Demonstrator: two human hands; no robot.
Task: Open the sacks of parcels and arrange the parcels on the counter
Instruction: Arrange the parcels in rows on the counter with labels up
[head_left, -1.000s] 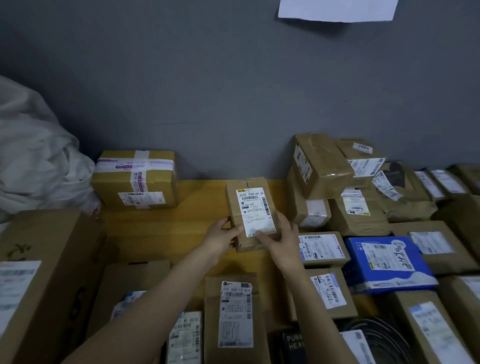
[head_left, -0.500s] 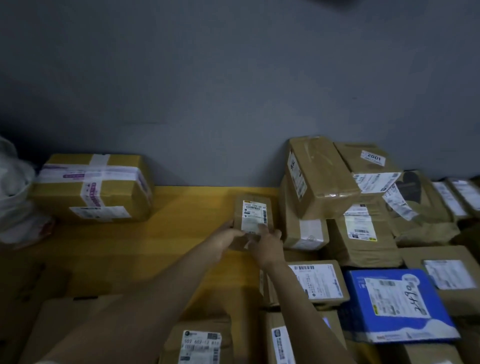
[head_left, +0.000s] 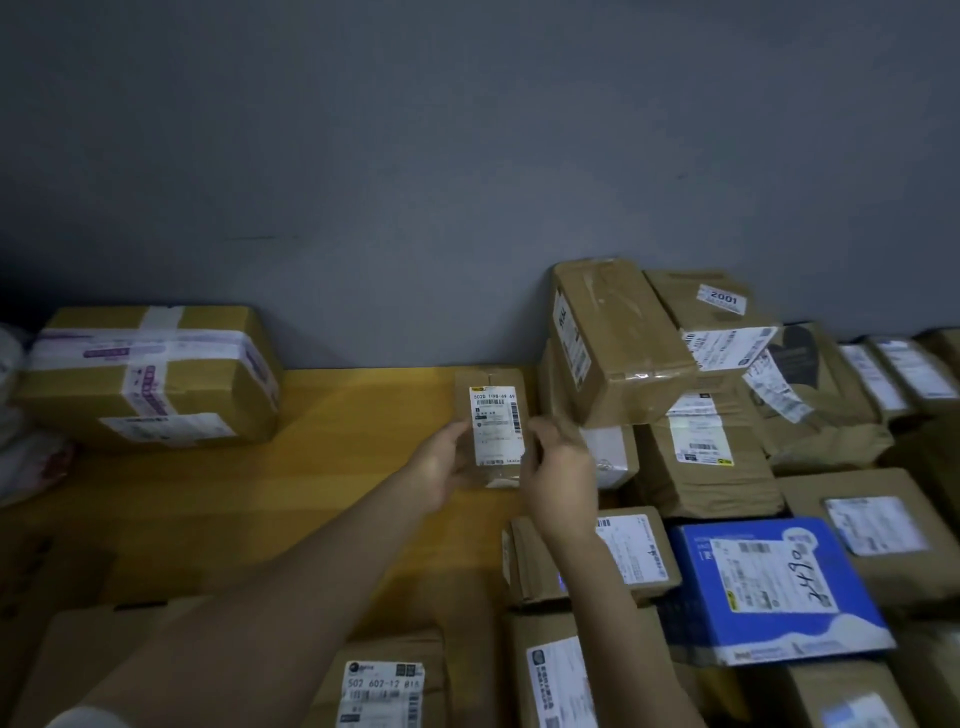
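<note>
Parcel (head_left: 493, 423) sits between both hands, left (head_left: 441, 467) and right (head_left: 558, 467).

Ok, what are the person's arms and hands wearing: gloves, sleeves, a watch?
The left arm and right arm are bare along all that shows. The left hand and right hand have no gloves, and no watch, band or ring is visible. A pale sleeve edge seems to show at the bottom left corner.
</note>
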